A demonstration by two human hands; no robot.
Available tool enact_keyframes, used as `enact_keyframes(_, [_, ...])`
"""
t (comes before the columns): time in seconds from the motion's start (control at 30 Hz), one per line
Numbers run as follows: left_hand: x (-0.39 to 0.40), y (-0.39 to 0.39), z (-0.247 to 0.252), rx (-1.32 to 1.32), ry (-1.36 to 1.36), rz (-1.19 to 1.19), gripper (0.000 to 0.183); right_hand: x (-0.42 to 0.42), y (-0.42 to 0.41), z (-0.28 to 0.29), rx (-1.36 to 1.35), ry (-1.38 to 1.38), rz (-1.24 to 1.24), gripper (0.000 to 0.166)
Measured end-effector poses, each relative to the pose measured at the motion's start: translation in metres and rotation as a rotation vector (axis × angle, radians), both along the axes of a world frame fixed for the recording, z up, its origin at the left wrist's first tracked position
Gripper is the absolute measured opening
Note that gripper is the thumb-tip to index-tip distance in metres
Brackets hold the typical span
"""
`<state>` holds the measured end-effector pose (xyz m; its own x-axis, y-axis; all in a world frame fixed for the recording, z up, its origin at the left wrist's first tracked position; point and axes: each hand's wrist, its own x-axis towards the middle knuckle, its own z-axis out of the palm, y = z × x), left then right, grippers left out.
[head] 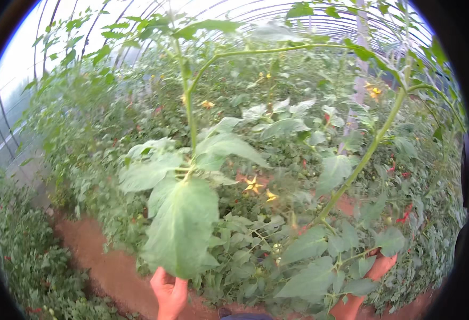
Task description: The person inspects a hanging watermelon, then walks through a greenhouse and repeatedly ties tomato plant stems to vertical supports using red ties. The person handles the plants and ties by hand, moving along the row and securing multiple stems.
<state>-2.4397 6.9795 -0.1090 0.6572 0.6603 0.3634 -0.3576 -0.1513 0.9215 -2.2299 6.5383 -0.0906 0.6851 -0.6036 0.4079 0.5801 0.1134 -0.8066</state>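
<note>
My left hand (169, 289) is at the lower middle, its raised fingers just below the tip of a large green tomato leaf (184, 228); the leaf covers part of the fingers, so their hold is hidden. My right hand (381, 266) reaches up at the lower right, partly behind tomato leaflets (312, 280); what its fingers touch cannot be told. Between and above the hands, a thick tomato stem (362, 164) slants up to the right, and a thinner stem (189, 116) rises over the large leaf. Yellow tomato flowers (253, 185) show between them.
Dense tomato plants (110, 148) fill the tunnel greenhouse, with red ties or strips (405, 214) among them. A pale post (360, 72) stands at the right. A reddish soil path (102, 260) runs at the lower left. Curved roof hoops (234, 12) arch overhead.
</note>
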Motion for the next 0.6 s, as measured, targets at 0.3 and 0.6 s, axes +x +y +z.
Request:
enact_keyframes(0.3, [0.086, 0.026, 0.052, 0.347, -0.227, -0.428, 0.020, 0.000, 0.091, 0.132, -0.237, -0.409, -0.090, 0.023])
enact_keyframes(0.6, [0.186, -0.022, 0.205, 0.339, -0.662, -0.767, 0.031, 0.074, 0.160, 0.298, -0.441, -0.474, 0.238, 0.047])
